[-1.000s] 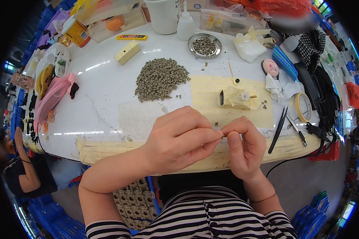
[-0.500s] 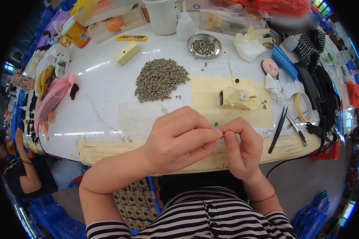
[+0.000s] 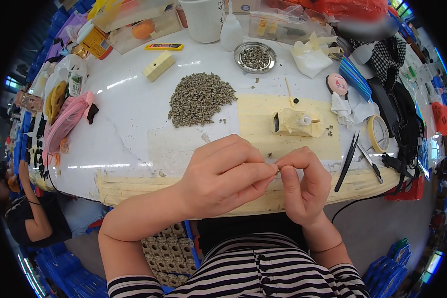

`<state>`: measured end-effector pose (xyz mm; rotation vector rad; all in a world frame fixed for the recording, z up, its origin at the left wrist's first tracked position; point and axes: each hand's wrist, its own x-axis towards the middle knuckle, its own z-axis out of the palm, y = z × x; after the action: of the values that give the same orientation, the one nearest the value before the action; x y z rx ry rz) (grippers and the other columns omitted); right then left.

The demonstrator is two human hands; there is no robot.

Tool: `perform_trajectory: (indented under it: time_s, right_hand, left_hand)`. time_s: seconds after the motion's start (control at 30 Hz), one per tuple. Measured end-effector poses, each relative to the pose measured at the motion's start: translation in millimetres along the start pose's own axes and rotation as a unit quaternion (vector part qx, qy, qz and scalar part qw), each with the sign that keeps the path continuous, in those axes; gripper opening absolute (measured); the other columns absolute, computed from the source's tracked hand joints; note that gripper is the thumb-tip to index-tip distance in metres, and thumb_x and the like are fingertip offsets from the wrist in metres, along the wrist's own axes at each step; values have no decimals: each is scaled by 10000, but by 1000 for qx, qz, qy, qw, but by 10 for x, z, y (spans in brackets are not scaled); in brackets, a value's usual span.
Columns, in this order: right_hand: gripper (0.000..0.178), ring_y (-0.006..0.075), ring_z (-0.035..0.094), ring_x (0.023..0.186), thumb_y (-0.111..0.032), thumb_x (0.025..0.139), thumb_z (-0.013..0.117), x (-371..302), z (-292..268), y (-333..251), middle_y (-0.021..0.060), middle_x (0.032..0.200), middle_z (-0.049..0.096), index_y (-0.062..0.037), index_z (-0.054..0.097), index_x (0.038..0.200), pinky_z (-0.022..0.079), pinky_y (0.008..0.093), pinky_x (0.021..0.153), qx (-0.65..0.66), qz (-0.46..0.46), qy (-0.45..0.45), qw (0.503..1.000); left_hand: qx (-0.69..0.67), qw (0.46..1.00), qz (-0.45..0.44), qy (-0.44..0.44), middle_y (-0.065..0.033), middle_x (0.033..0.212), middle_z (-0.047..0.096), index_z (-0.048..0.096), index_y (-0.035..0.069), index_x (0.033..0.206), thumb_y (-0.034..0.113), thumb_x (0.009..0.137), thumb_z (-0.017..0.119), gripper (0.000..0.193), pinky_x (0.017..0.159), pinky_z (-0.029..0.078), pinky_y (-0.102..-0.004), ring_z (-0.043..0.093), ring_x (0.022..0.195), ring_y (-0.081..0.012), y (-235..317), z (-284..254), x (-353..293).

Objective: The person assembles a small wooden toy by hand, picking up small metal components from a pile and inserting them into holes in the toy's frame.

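In the head view, the left hand [image 3: 228, 174] and right hand [image 3: 305, 186] meet at the fingertips, both pinching a tiny part [image 3: 278, 170], mostly hidden, over the near edge of the glossy white table [image 3: 119, 134]. Beyond lie a grainy mound of small metallic pieces [image 3: 199, 99], a shiny round dish [image 3: 237, 58] and a blocky, cream-wrapped fixture [image 3: 288, 126]. Since the previous frame, the right hand has shifted slightly rightward; the mound looks unchanged.
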<state>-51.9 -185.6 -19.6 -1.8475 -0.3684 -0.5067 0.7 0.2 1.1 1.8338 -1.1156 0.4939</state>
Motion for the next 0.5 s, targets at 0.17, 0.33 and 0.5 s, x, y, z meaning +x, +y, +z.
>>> perform_trajectory:
  time_s: [0.17, 0.33, 0.5]
  right_hand:
    - [22, 227, 602, 683, 23, 871, 669, 15, 13, -15, 105, 802, 649, 12, 650, 871, 464, 300, 618, -6, 13, -6, 1000]
    - [24, 225, 602, 684, 7, 874, 674, 16, -7, -16, 104, 805, 651, 12, 650, 872, 463, 300, 622, 7, 18, -17, 1000]
    - [37, 221, 599, 682, 2, 869, 682, 7, -7, -8, 99, 803, 649, 6, 646, 861, 460, 296, 623, 8, 9, -3, 1000]
  left_hand:
    - [-10, 1000, -7, 7, -44, 776, 642, 736, 37, 911, -54, 644, 809, 291, 543, 472, -280, 605, 652, -182, -6, 0, -1]
    - [-16, 1000, -8, 6, -46, 776, 643, 735, 33, 918, -55, 649, 807, 292, 546, 473, -278, 606, 656, -180, -17, 3, -5]
    - [-11, 1000, -7, 5, -47, 777, 643, 735, 31, 918, -59, 650, 804, 291, 548, 473, -277, 606, 659, -181, -6, 5, 0]
